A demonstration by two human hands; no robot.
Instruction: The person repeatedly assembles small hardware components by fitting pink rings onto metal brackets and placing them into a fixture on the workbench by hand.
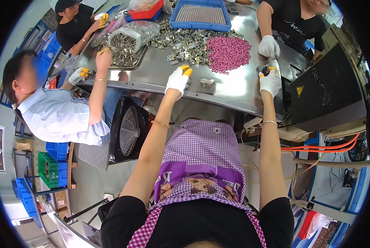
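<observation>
My left hand [178, 81], in a white glove with yellow fingertips, is over the near part of the metal table. Its fingers are closed at the near edge of a heap of small metal parts [185, 53]; what they pinch is too small to make out. My right hand [270, 82], gloved the same way, is at the table's right side. Its thumb and fingers close around a small dark part [264, 69]. A pile of pink rings [228, 53] lies between and beyond my hands. A few small metal pieces [207, 83] lie near the front edge.
A blue tray [180, 25] of rows of metal pieces stands at the back. Metal parts fill a tray [125, 49] at left. A dark machine box [327, 89] stands at right. Co-workers sit left and across; one's gloved hand [269, 47] is just beyond my right hand.
</observation>
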